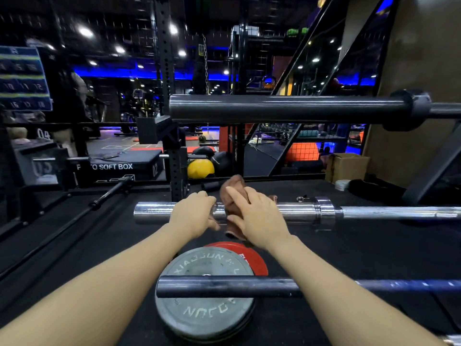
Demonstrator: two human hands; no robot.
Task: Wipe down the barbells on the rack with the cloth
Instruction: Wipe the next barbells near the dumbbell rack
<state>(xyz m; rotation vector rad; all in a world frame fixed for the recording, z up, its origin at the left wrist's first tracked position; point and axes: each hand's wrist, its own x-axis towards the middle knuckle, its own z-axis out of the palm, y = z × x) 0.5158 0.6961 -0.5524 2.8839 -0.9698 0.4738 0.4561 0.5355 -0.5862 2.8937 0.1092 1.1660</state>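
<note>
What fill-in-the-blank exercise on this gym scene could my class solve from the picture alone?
1. The right hand presses a brown ____ onto the chrome bar.
2. The left hand rests on the ____ bar.
3. The grey plate lies on top of a ____ plate.
4. The ball behind the rack is ____.

Missing words: cloth; chrome; red; yellow

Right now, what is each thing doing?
Shiny chrome barbell: lying level, cloth wrapped around its sleeve.
Brown cloth: bunched on the chrome bar.
Left hand: gripping the bar.
Right hand: holding the cloth.
Grey round weight plate: flat on the floor.
</note>
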